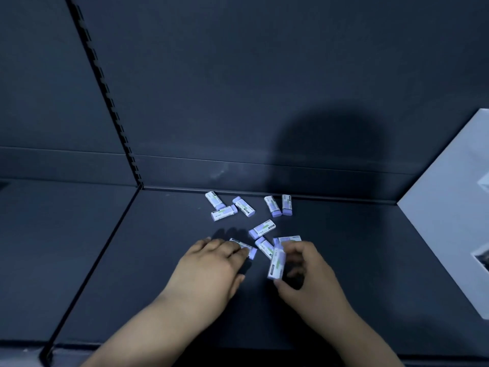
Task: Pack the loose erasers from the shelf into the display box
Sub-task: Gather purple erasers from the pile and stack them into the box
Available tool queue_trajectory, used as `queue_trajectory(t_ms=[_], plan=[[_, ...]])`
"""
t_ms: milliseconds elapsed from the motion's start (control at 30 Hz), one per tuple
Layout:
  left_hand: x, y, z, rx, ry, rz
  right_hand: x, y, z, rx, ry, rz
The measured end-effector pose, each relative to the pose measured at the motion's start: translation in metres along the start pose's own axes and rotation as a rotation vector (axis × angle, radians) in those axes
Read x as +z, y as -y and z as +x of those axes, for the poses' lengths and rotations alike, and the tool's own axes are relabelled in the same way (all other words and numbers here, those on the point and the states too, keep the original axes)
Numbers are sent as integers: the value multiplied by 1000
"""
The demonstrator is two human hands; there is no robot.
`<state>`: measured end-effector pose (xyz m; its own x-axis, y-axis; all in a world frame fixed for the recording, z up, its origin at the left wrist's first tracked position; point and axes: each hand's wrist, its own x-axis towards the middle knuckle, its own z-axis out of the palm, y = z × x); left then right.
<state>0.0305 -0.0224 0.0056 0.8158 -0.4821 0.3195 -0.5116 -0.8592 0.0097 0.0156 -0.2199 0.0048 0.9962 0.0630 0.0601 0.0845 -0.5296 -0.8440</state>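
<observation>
Right hand (pixel 304 271) pinches one upright eraser (pixel 276 263); left hand (pixel 214 263) presses fingers onto another eraser (pixel 247 249) on the shelf (pixel 158 260). Its long axis points toward the right edge.

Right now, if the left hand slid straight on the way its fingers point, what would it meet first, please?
The left hand points up and right, its fingertips already on an eraser. Past that, the first in line looks like the eraser just behind it, though depth is hard to judge.

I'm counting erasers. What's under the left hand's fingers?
One eraser lies under the left hand, purple end poking out past the fingertips. Whether more hide beneath the palm can't be seen.
</observation>
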Motion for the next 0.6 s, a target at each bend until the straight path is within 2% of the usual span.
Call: queue_trajectory(t_ms=[133,267,467,600], plan=[[-5,4,3,24,1,-61,11,6,-3,-10,147,304],[-12,10,2,19,58,-128,25,9,-2,-29,200,383],[-16,19,-5,12,111,-219,33,22,3,-52,214,114],[-16,28,-16,-21,136,-296,41,36,6,-165,254,-90]])
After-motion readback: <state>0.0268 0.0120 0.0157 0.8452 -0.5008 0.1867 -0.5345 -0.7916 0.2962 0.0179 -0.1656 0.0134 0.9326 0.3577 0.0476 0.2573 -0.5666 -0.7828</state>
